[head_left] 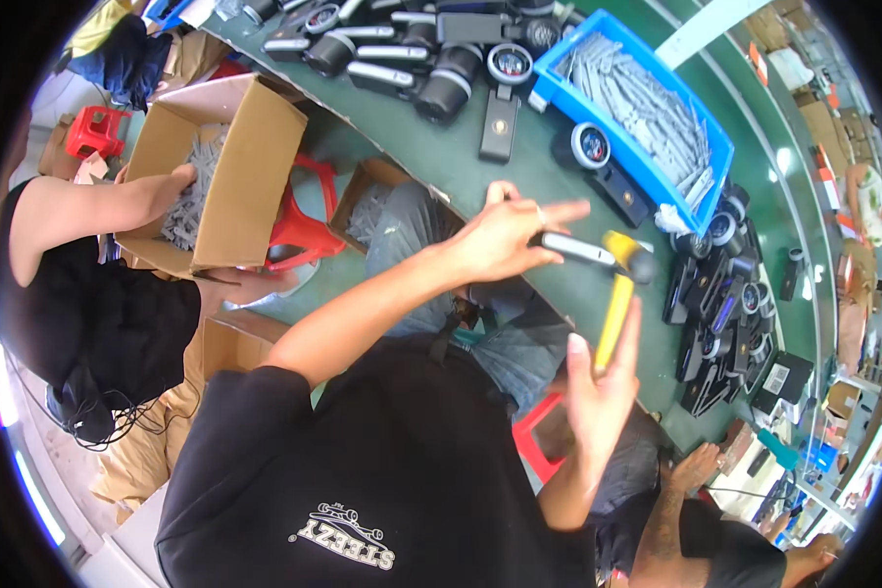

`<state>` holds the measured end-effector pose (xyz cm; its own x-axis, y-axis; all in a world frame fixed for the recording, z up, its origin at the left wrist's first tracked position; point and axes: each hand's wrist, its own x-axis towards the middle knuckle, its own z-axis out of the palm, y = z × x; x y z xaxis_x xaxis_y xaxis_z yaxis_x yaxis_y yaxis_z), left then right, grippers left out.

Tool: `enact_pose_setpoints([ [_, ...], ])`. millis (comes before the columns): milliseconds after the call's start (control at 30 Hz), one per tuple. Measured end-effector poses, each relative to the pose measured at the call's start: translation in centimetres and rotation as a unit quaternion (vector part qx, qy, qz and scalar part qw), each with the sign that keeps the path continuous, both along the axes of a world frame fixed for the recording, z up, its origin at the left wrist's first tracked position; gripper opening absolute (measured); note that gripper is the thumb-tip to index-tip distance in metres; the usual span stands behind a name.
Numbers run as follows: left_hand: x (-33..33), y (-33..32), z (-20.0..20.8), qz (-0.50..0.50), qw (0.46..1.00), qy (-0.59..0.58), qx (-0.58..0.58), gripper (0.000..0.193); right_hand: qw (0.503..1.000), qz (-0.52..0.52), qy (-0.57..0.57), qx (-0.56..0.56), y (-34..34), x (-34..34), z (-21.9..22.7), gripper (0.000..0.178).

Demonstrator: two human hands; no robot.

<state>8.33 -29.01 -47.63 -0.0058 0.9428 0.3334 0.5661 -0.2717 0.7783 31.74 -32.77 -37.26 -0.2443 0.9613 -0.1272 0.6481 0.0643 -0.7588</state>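
My left hand (505, 235) is closed on a long black device with a silver face (570, 248) and holds it just above the green table (480, 171). The device ends in a round black head (643, 266). My right hand (603, 392) grips the lower end of a yellow-handled mallet (614, 312). Its yellow head (621, 242) sits right against the device's round end. Both hands are over the table's near edge, above my lap.
A blue bin of grey strips (647, 108) stands beyond the hands. Several black devices with round dials lie along the table's far part (431, 59) and in a pile at right (725, 314). At left, another person's hand (162, 186) reaches into a cardboard box (235, 167) over red stools (299, 230).
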Motion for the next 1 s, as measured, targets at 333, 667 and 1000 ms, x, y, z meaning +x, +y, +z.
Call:
enact_pose_setpoints([
  [333,-5.6,-7.2,3.6,0.153,0.98,-0.037,0.124,0.033,0.966,-0.161,-0.052,0.198,6.3,10.4,-6.8,0.038],
  [667,-19.7,6.1,8.9,0.43,0.895,-0.016,0.117,0.039,0.964,-0.147,-0.08,0.207,6.6,12.0,-9.5,0.043],
  [1000,-28.0,9.9,5.4,0.34,0.926,0.163,0.032,0.039,0.943,-0.227,-0.053,0.238,6.9,12.1,-7.3,0.037],
])
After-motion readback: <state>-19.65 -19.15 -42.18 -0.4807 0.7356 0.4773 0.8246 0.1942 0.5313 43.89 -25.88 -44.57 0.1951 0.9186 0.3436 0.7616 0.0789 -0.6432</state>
